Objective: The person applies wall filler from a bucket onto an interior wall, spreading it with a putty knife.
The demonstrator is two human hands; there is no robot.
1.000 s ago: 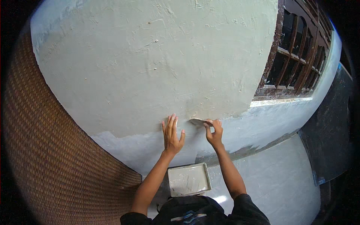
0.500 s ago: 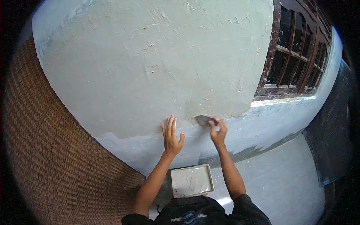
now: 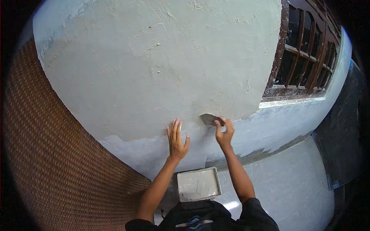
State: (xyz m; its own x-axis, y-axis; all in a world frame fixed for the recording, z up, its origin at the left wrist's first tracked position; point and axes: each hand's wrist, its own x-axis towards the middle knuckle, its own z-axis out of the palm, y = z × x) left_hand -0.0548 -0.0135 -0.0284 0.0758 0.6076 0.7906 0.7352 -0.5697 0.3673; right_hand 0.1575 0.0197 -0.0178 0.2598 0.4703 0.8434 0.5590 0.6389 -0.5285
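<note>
My right hand (image 3: 226, 133) grips a dark putty knife (image 3: 208, 119) by its handle, its wide blade against the wall (image 3: 154, 88). Around the blade the wall carries a grey-green coat of wet-looking filler with ridges and small lumps. Below the coat's ragged lower edge the surface is pale bluish white. My left hand (image 3: 177, 140) lies on the wall to the left of the knife, fingers stretched upward and thumb apart, holding nothing. Below and between my forearms sits a shallow rectangular tray (image 3: 179, 188) with creamy filler in it.
A brown woven panel (image 3: 58, 146) runs along the left side. At the upper right is a dark wooden window frame (image 3: 269, 82) with several panes. Light grey floor (image 3: 285, 188) lies below right, and a dark sheet (image 3: 341, 134) stands at the far right.
The putty knife has shifted slightly upward on the wall, its blade now tilted more upright. My left hand keeps its place on the wall.
</note>
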